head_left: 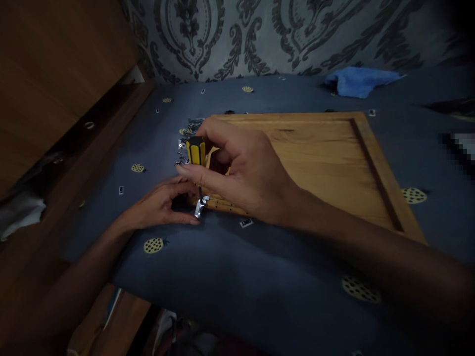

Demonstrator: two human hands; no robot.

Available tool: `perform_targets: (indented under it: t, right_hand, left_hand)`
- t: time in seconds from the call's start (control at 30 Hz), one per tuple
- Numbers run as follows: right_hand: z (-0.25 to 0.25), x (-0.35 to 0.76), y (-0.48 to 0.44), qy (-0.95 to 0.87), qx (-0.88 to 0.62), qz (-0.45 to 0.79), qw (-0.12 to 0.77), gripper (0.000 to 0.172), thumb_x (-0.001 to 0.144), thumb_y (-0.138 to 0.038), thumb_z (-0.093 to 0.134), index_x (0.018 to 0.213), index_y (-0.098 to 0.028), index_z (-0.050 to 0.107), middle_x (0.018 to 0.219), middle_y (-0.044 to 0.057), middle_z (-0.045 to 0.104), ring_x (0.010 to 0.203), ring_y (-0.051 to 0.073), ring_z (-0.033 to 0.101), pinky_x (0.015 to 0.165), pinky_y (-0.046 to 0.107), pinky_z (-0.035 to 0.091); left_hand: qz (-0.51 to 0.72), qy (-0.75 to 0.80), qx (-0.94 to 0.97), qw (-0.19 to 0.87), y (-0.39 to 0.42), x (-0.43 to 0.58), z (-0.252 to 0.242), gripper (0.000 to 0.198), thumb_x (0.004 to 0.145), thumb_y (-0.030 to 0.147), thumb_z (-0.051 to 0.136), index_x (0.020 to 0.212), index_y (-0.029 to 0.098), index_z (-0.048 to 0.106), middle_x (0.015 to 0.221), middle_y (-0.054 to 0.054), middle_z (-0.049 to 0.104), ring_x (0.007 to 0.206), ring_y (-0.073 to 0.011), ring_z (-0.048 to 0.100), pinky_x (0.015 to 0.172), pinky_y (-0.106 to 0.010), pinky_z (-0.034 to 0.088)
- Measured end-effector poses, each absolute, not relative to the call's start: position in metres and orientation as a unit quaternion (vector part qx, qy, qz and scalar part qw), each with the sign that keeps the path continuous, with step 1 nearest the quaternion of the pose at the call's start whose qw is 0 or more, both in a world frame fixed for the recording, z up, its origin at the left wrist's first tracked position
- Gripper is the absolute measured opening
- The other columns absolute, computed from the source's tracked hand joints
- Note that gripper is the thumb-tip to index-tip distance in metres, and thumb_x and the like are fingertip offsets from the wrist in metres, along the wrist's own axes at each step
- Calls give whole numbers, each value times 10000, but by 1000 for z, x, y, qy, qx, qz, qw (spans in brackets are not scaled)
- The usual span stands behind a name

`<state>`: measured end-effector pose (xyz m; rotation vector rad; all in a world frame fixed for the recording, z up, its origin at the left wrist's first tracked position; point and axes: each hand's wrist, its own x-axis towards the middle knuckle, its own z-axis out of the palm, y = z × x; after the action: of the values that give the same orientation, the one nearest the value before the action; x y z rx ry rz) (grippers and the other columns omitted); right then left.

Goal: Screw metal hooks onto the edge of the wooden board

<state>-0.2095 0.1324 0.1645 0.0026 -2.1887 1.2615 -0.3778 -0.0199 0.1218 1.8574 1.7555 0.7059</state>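
My right hand (245,168) grips a screwdriver (196,151) with a yellow and black handle. The tool stands nearly upright, and its shaft points down at a small shiny metal bracket (200,206). That bracket sits at the near left corner of a framed wooden panel (311,158), whose edge shows several small dark holes. My left hand (163,200) is closed around the bracket from the left, thumb tip beside it in front and fingers behind. The screwdriver's tip and any screw under it are too small to make out.
Several small metal pieces and screws (182,158) lie left of the panel on the dark blue patterned cloth (237,277). A blue rag (358,81) lies at the back right. Wooden furniture (55,74) borders the left side. A blurred dark object (460,151) is at far right.
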Motion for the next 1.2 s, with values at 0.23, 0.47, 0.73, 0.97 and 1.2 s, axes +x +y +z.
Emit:
perform_targets:
  t: [0.23, 0.47, 0.73, 0.97, 1.2]
  right_hand:
    - [181, -205, 145, -812, 86, 542, 196, 79, 980, -113, 631, 1018, -180, 609, 952, -24, 647, 716, 62, 635, 643, 192, 534]
    - [182, -204, 146, -813, 63, 532, 227, 230, 968, -283, 727, 821, -170, 591, 818, -17, 646, 712, 97, 632, 598, 209, 538]
    - [175, -204, 137, -811, 14, 496, 309, 327, 948, -354, 771, 797, -212, 518, 717, -46, 555, 691, 113, 568, 596, 236, 482]
    - [170, -206, 139, -815, 35, 461, 349, 347, 991, -395, 706, 799, -214, 480, 708, -65, 482, 649, 99, 469, 642, 272, 407]
    - [166, -209, 137, -814, 28, 466, 345, 324, 970, -323, 725, 798, -214, 473, 728, -64, 489, 666, 100, 467, 656, 275, 374]
  left_hand:
    - [254, 639, 688, 232, -20, -378, 121, 536, 884, 683, 737, 1121, 202, 738, 1131, -63, 711, 1040, -263, 659, 950, -369, 553]
    - [252, 653, 676, 229, -22, -379, 119, 542, 860, 689, 759, 1132, 222, 734, 1172, -57, 722, 1092, -272, 669, 979, -369, 553]
    - [249, 648, 679, 239, -22, -380, 120, 498, 867, 638, 784, 1087, 197, 717, 1073, -51, 703, 1004, -241, 657, 911, -346, 554]
    - [266, 630, 691, 234, -21, -377, 122, 447, 890, 596, 784, 1046, 186, 697, 1036, -45, 680, 961, -220, 637, 865, -326, 546]
    - [265, 638, 686, 228, -22, -379, 121, 484, 877, 618, 786, 1085, 188, 711, 1061, -52, 692, 980, -228, 648, 889, -336, 546]
